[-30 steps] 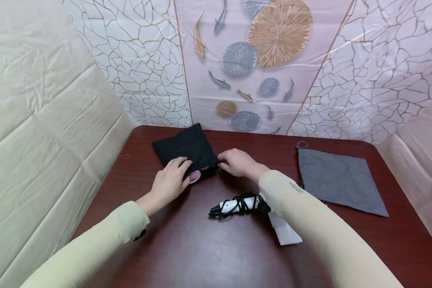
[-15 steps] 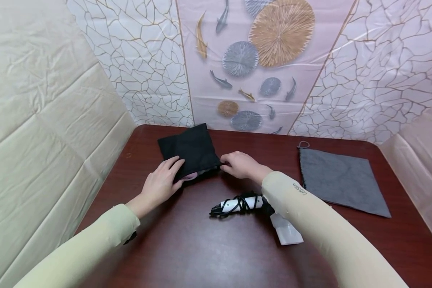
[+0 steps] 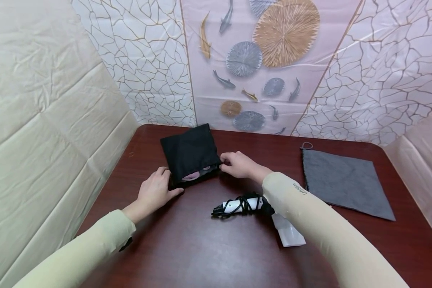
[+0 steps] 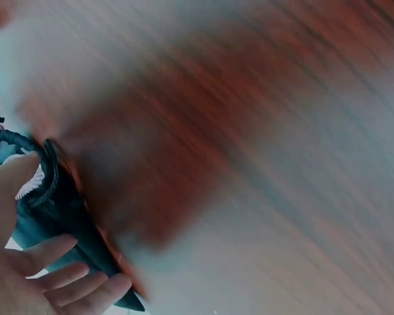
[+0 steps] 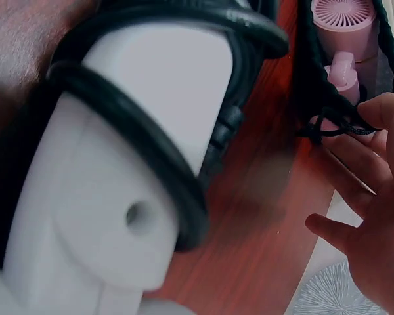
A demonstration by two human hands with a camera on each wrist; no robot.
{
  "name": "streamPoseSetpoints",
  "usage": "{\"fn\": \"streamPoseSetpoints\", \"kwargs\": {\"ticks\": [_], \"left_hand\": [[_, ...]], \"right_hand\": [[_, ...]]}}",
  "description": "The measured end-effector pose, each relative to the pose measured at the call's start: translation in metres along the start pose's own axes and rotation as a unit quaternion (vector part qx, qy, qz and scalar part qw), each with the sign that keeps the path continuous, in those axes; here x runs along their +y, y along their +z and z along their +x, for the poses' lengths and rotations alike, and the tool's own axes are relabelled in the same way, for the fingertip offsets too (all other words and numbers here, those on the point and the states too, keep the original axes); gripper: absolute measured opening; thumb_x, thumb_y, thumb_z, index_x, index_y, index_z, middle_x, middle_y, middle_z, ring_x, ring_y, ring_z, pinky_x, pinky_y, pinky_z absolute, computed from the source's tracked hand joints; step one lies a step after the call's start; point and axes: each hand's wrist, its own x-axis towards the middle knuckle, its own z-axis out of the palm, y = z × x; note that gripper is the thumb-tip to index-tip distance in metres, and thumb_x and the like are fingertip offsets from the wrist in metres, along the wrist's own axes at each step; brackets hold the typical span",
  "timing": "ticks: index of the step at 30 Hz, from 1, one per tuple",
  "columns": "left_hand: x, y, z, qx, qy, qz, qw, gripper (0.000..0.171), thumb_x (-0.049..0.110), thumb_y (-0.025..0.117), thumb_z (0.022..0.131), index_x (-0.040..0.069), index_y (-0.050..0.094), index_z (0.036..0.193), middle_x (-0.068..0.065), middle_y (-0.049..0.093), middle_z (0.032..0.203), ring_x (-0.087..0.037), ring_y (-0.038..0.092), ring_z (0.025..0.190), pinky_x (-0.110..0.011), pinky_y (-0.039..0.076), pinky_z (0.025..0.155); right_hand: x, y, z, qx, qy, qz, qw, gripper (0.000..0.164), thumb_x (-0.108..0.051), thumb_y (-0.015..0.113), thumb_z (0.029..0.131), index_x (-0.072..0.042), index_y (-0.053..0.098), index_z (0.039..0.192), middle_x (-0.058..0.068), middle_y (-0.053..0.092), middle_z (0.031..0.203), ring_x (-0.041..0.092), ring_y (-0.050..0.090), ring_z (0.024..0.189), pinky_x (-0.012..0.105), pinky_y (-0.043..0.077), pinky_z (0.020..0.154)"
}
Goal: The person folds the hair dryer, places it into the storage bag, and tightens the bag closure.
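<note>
From the head view, the black pouch [image 3: 190,149] lies towards the far left of the bench [image 3: 201,260], its mouth turned towards you with a pink device [image 3: 191,176] showing inside. Your left hand [image 3: 153,194] is relaxed at the pouch's left corner, thumb pointing out in front of the mouth. Your right hand [image 3: 239,165] pinches the right end of the rim. Nearer you, a white appliance [image 3: 234,206] lies wrapped in black cord [image 3: 245,203], partly under your right sleeve [image 3: 302,208]; a grey pouch [image 3: 347,178] lies flat on the right.

From the left wrist, your loosely spread fingers rest against the pouch's side.

From the right wrist, your thumb and fingers grip the rim beside the drawstring [image 5: 335,126]; the device's round grille [image 5: 345,13] faces out, and the appliance looms blurred in front.
</note>
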Motion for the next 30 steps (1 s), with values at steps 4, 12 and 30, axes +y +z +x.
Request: {"fn": "streamPoseSetpoints", "kwargs": {"ticks": [4, 12, 30], "left_hand": [[0.002, 0.005, 0.003, -0.005, -0.011, 0.004, 0.9999, 0.053, 0.039, 0.086, 0.09, -0.005, 0.072, 0.116, -0.022, 0.065, 0.131, -0.039, 0.07, 0.111, -0.057, 0.063, 0.08], [-0.003, 0.001, 0.01, -0.005, 0.02, -0.03, 0.9993, 0.024, 0.016, 0.082, 0.092, 0.0, 0.077, 0.109, -0.017, 0.07, 0.126, -0.036, 0.069, 0.116, -0.054, 0.061, 0.088], [-0.024, -0.03, 0.022, -0.099, 0.094, -0.201, 0.9701, 0.01, 0.013, 0.066, 0.107, 0.012, 0.059, 0.099, 0.002, 0.061, 0.083, -0.013, 0.052, 0.069, -0.033, 0.046, 0.067]], "right_hand": [[-0.001, 0.0, -0.002, 0.006, -0.006, 0.013, 1.0, 0.013, -0.015, 0.063, 0.105, -0.011, 0.058, 0.094, 0.001, 0.059, 0.079, 0.015, 0.047, 0.064, 0.032, 0.043, 0.071], [-0.001, -0.006, -0.011, 0.016, -0.006, 0.061, 0.998, 0.015, -0.014, 0.06, 0.105, -0.013, 0.054, 0.091, -0.001, 0.06, 0.079, 0.014, 0.045, 0.062, 0.033, 0.041, 0.069], [-0.004, -0.011, -0.03, 0.049, 0.037, 0.215, 0.975, 0.007, -0.008, 0.063, 0.101, -0.007, 0.069, 0.099, 0.018, 0.08, 0.102, 0.016, 0.076, 0.096, 0.031, 0.048, 0.074]]}}
